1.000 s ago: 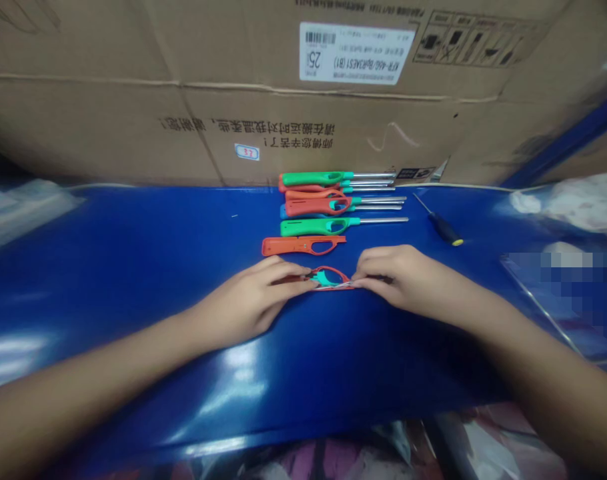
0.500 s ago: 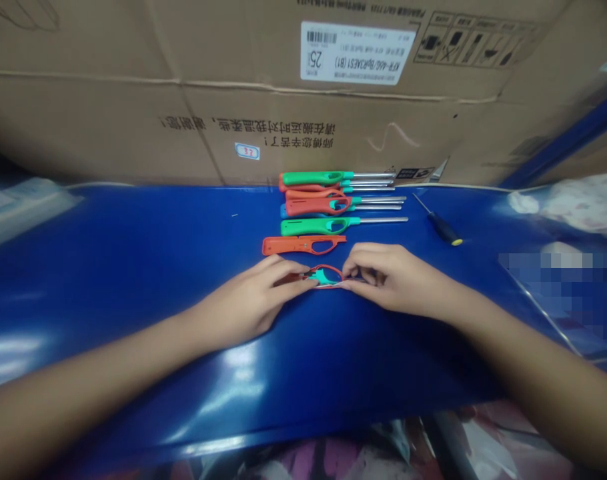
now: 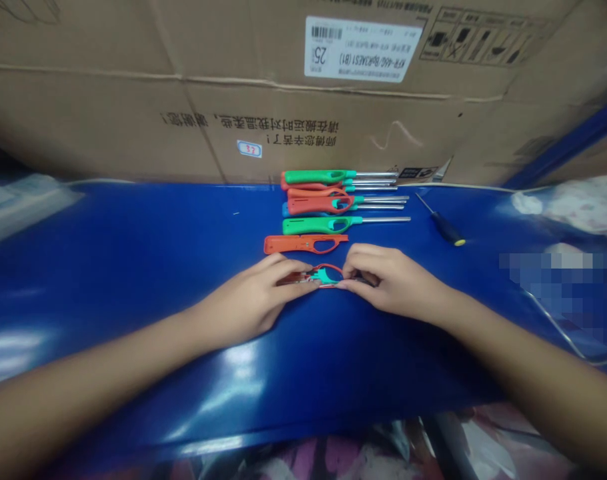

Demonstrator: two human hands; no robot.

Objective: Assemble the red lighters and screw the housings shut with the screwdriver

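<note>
Between my two hands lies an opened orange lighter half [image 3: 328,267], a long-necked gas lighter's casing with a teal trigger [image 3: 325,277] inside its loop. My left hand [image 3: 256,293] grips its handle end, with thumb and fingers on either edge. At the other end, my right hand [image 3: 388,277] pinches the casing near the loop's tip; its fingertips hide what lies there. Just beyond sits the loose orange casing half [image 3: 288,245], inner side up. Farther back lies a green lighter [image 3: 303,226] with a metal tube, below a stack of more lighters [image 3: 311,203].
A large cardboard box [image 3: 263,100] stands along the back of the blue table [image 3: 158,233]. A screwdriver [image 3: 447,229] with a black and yellow handle lies to the right. Plastic wrapping [image 3: 26,203] is at the left, and a pale patterned cloth bundle [image 3: 583,203] at the right.
The view has shifted slightly. My right fingers have moved a little against the casing's tip; both hands keep their hold.
</note>
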